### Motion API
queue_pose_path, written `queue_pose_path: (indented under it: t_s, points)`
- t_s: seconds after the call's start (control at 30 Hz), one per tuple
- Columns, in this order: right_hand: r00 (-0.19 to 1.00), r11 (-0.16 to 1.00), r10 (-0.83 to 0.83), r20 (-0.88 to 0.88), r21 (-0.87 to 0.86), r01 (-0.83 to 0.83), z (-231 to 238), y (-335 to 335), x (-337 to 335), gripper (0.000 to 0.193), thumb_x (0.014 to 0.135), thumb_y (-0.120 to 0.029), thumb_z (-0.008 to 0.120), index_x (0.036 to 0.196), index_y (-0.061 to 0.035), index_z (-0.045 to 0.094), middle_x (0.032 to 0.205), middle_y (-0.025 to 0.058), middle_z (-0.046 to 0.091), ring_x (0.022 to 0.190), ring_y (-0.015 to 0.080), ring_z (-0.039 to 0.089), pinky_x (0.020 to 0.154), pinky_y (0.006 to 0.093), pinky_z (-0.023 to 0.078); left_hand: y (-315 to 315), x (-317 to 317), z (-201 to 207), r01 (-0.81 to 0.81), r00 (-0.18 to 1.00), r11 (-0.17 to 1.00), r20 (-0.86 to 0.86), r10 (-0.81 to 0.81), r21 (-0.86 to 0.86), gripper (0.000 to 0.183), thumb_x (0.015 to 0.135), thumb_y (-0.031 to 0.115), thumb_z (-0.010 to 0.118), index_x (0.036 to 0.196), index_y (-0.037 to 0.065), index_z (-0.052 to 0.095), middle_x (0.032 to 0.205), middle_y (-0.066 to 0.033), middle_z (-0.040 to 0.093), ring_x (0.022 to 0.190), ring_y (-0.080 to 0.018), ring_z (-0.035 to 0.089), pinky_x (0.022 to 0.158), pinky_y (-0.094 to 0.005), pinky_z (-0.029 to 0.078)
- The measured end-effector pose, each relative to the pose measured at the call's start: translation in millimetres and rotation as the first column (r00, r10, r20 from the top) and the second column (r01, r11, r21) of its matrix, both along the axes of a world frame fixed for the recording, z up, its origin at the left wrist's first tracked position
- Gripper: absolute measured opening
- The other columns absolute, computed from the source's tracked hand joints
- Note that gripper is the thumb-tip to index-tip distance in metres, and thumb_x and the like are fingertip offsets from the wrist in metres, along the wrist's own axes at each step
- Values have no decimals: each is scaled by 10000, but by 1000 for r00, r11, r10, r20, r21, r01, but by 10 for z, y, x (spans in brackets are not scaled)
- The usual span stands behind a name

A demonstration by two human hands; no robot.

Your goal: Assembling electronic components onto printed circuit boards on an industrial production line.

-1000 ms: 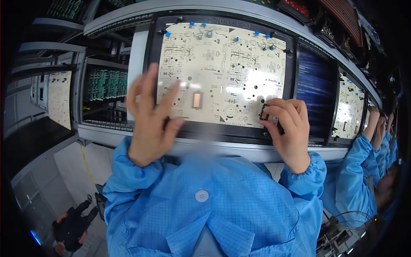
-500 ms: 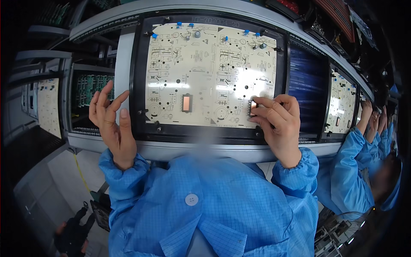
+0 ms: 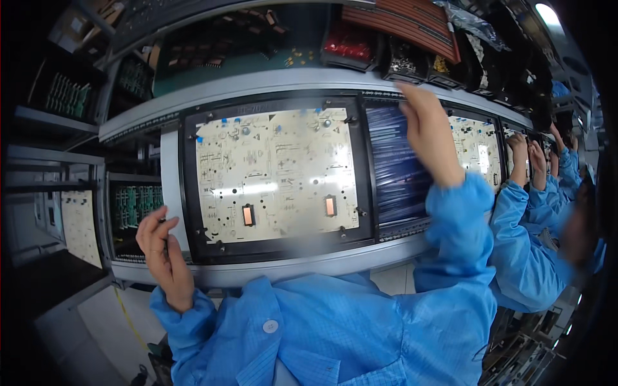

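A cream circuit board lies in a black frame in front of me. Two dark chips with copper-coloured tops, a left chip and a right chip, sit near its near edge. Small blue and grey parts stand along the far edge. My left hand hovers beside the frame's left side, fingers loosely bent and apart, holding nothing. Beyond the frame's right side, my right hand is stretched toward the bins at the back, fingers extended and somewhat blurred; I see nothing in them.
Along the far rail stand a bin of red parts, a bin of small metallic parts and others. More dark chips lie on a green surface. Green boards fill a left rack. Co-workers' hands work at the right.
My right hand has let go of the right chip, now on the board, and moved up and away toward the bins. The view has shifted, showing more of the far side.
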State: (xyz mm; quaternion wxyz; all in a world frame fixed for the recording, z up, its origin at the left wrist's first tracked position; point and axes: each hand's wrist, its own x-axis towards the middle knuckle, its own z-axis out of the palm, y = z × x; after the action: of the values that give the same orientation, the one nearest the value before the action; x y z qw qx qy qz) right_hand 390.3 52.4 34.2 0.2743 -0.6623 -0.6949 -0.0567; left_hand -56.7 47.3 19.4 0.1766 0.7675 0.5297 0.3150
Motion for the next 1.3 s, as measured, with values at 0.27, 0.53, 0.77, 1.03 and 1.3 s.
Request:
queue_pose_path:
  t_s: [0.27,0.53,0.77,1.03,1.3]
  points:
    - [986,968,-165,20,-186,166,-329,815,1060,341,803,73,519,1113,17,650,1038,244,659,998,381,641,882,406,499,-343,1359,1687,547,836,837,61,-546,6,143,753,6,598,879,73,604,910,-139,665,720,-241,618,605,-341,489]
    - [986,971,-162,-45,-187,151,-342,1166,933,175,767,-30,677,937,-25,721,893,208,680,886,376,657,796,413,516,-257,2048,1556,663,622,562,53,-781,494,95,725,83,643,820,73,634,812,-104,653,685,-213,607,570,-310,473]
    - [986,982,-166,1,-89,165,-606,1171,1102,177,690,58,610,810,-27,708,807,219,670,841,381,662,772,446,522,1126,3446,553,618,779,715,-376,-502,325,278,802,71,588,1061,-29,562,1002,-186,592,901,-299,619,741,-375,568]
    - [956,948,-245,-162,-245,201,-411,1150,930,118,744,38,637,842,6,695,820,223,676,849,372,663,774,439,516,1859,3898,415,279,837,931,-535,-116,234,222,890,97,490,1092,7,510,827,-146,699,745,-311,707,620,-426,565]
    - [964,970,-241,-111,-16,241,-487,1078,856,166,741,77,599,869,-2,670,882,191,660,877,381,601,816,440,485,2028,4008,419,253,848,963,-501,-171,99,341,932,130,439,1271,98,431,1041,-204,653,878,-359,690,669,-461,555]
